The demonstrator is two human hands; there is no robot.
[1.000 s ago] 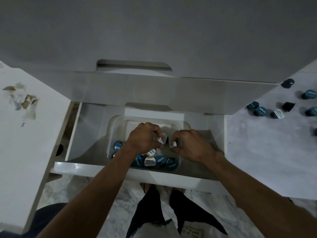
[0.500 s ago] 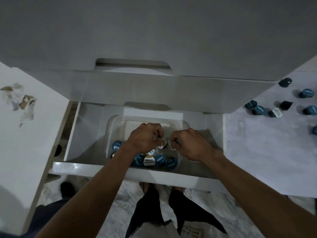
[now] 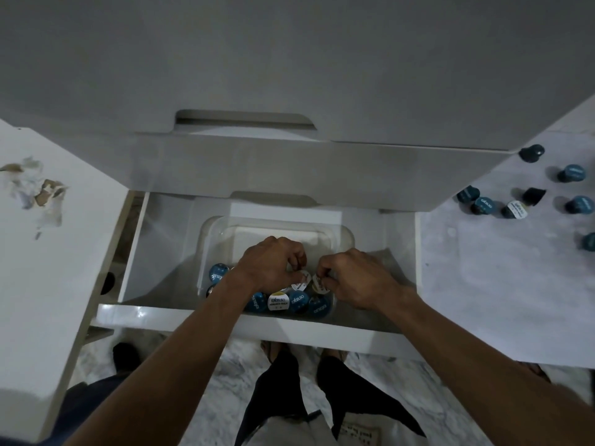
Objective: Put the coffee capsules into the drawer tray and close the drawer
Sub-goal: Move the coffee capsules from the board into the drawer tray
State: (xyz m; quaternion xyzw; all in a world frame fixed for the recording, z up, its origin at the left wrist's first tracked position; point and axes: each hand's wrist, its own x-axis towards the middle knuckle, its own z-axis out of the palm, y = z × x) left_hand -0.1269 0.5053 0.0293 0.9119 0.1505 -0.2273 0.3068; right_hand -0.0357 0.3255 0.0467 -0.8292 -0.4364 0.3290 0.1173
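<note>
- The left hand (image 3: 269, 263) pinches a white-lidded capsule (image 3: 303, 281) with curled fingers, at the frame's centre.
- The right hand (image 3: 357, 278) pinches another white-lidded capsule (image 3: 321, 283) just beside it.
- Both hands are over the clear tray (image 3: 344, 236) in the open drawer (image 3: 225, 320); blue capsules (image 3: 297, 300) lie in the tray's near end.
- More loose capsules (image 3: 483, 204) lie on the counter (image 3: 483, 284), upper right.

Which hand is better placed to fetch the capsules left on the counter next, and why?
Probably the right hand: the loose capsules lie on the counter on its side of the drawer. The left hand would have to cross over.
</note>
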